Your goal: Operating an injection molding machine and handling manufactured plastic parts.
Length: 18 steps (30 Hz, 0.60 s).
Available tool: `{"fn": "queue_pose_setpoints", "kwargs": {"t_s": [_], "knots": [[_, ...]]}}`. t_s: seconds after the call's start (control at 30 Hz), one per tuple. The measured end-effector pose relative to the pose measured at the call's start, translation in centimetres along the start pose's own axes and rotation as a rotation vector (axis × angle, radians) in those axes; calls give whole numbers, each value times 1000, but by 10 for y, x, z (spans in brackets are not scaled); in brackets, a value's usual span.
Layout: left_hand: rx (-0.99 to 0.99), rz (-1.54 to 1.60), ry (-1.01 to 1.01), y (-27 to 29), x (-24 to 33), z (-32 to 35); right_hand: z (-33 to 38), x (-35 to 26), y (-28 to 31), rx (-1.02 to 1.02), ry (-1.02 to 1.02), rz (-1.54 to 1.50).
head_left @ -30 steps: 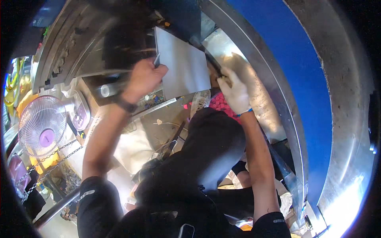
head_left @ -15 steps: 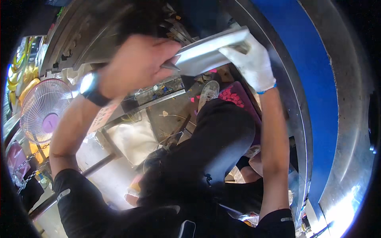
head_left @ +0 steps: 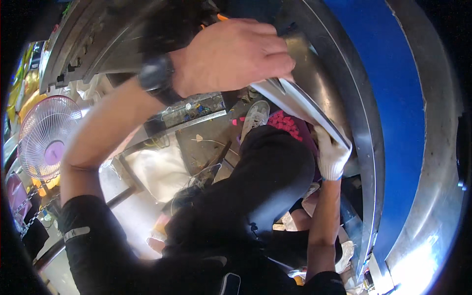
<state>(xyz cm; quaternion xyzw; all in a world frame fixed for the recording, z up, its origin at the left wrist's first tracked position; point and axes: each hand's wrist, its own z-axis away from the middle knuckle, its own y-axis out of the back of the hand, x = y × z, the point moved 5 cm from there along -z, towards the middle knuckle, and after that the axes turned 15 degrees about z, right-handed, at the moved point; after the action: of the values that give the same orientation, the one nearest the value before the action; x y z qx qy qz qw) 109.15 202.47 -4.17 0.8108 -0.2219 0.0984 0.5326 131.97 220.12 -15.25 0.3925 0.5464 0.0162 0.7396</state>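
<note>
My left hand (head_left: 236,58), bare with a black watch at the wrist, is closed at the upper end of a flat silver-white metal panel (head_left: 301,104). A thin pointed metal tool (head_left: 278,86) sticks out below its fingers against the panel; the grip is hidden under the palm. An orange piece (head_left: 222,17) shows above the knuckles, and I cannot tell whether it belongs to the tool. My right hand (head_left: 332,156), in a white knit glove, grips the panel's lower right end. The panel slopes down to the right, one narrow edge facing up.
A blue machine front (head_left: 378,98) with curved metal edging rises along the right. Pink pieces lie in a purple bin (head_left: 310,137) beyond my knee. At the left stand a pink-rimmed fan (head_left: 51,137) and a white sack (head_left: 157,169). Dark metal machinery (head_left: 118,39) fills the upper left.
The panel has turned from sloping up to the right to sloping down to the right. My gloved right hand moved lower and nearer; my left hand moved rightward along with the tool.
</note>
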Motion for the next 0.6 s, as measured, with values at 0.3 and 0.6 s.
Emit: {"fn": "queue_pose_setpoints", "kwargs": {"t_s": [0.3, 0.6], "knots": [[462, 367, 1002, -119, -78, 103, 39, 45, 37, 409, -57, -2], [191, 445, 1223, -394, -124, 173, 60, 75, 16, 346, 1, 152]]}}
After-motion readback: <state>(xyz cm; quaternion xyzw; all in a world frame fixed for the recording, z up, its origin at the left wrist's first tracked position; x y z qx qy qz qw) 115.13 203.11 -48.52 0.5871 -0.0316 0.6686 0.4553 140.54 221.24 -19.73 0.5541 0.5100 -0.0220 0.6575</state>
